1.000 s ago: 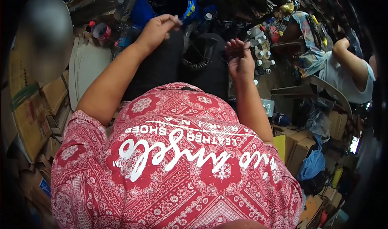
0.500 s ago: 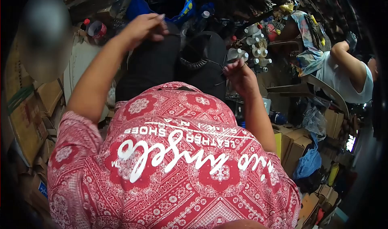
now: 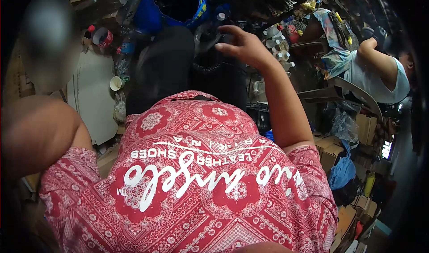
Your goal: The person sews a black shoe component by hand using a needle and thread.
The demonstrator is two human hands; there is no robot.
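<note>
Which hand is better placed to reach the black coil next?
Probably right: the right hand is open and near the black coil. The left hand is out of view, its arm bent at the picture's left edge.

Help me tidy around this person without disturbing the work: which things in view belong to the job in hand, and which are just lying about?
Seemingly the job's:
black piece with a ridged edge, at the lap, near the right hand

Apparently lying about:
bottle with a red label
pale cup
crumpled blue bag
</note>
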